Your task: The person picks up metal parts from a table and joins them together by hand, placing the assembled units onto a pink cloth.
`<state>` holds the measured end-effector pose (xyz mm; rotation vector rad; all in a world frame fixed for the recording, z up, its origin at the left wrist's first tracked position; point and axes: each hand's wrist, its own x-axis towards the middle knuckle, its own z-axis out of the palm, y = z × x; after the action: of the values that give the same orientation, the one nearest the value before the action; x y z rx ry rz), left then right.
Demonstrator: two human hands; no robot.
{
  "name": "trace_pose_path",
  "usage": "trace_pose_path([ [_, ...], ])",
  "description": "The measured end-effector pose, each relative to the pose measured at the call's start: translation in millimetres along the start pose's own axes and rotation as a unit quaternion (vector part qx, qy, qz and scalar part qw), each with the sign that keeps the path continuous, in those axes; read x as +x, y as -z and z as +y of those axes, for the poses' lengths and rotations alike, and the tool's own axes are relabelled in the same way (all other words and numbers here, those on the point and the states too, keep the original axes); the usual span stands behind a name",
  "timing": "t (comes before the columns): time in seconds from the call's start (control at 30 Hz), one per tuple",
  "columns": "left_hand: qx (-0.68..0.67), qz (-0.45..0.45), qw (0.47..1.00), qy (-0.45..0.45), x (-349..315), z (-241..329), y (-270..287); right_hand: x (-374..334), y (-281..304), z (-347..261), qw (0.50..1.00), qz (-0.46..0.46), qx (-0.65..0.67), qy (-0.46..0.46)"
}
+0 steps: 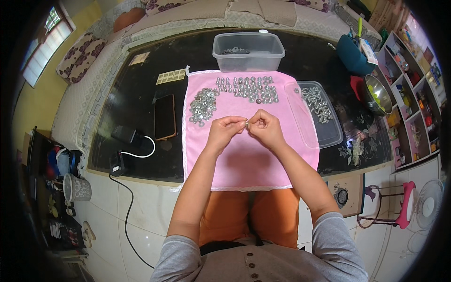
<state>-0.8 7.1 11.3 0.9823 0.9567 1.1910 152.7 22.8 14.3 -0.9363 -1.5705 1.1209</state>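
Observation:
Above the middle of a pink cloth [277, 164], my left hand [224, 131] and my right hand [266, 130] meet with fingertips pinched together. Between them is a small shiny metal piece [246, 123], mostly hidden by the fingers; its exact kind cannot be made out. A heap of flat metal washers [203, 105] lies left of my hands. Beyond my hands, several small metal pieces with wide bases [253, 89] stand upright in rows on the cloth. At the right, a shallow clear plastic tray [334, 136] holds many silver screws [318, 103].
A clear plastic tub [249, 62] with dark small parts stands behind the cloth. On the black table [141, 94] at the left lie a phone [165, 117], a white cable [151, 148] and a pale card sheet [171, 76]. A metal bowl [386, 96] sits at the right.

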Motion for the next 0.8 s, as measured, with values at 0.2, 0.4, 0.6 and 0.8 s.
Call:
trace_pose_path([
  [0.2,0.019,0.001,0.998,-0.064,-1.9,0.3,-4.0,3.8,4.5,-4.1,0.965,-0.045,0.22,-0.138],
  [0.4,0.005,-0.016,0.999,-0.027,-2.9,3.1,-4.2,3.9,5.2,-5.1,0.963,-0.038,0.227,-0.142],
  [0.6,0.054,-0.043,0.988,-0.138,-0.6,-2.5,-0.7,5.6,7.2,-4.6,0.959,-0.052,0.225,-0.167],
  [0.8,-0.017,-0.023,0.996,-0.079,-1.7,0.3,-3.4,6.2,6.7,-5.5,0.955,-0.051,0.233,-0.173],
])
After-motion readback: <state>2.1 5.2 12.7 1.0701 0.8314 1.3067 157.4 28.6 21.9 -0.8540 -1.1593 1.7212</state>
